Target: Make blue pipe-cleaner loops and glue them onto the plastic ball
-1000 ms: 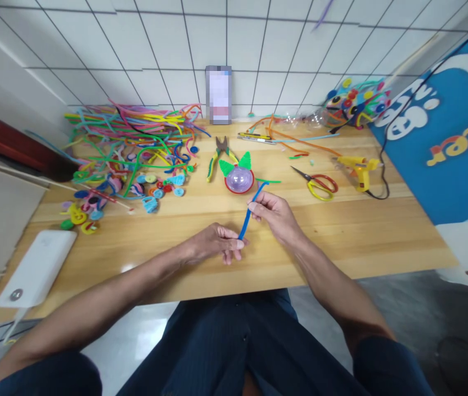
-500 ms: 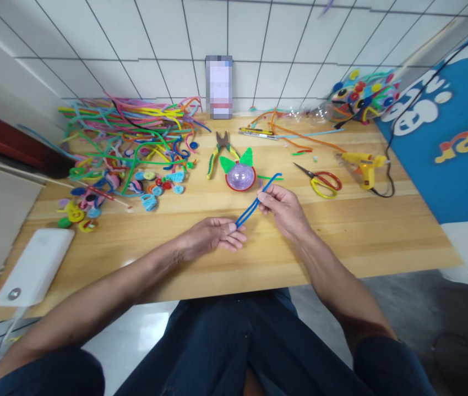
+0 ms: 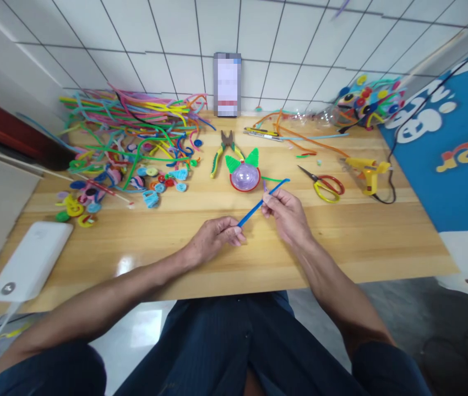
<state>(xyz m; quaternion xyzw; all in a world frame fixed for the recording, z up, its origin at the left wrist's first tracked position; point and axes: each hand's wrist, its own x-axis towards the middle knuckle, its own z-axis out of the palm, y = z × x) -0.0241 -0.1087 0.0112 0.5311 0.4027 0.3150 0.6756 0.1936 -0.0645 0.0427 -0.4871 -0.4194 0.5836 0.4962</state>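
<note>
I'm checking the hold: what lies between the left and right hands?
In the head view, a blue pipe cleaner spans the gap, pinched by the left hand and the right hand.

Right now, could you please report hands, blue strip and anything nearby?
Left hand pinching strip. Right hand pinching it too, far tip protruding. Purple ornament just beyond hands.
</note>
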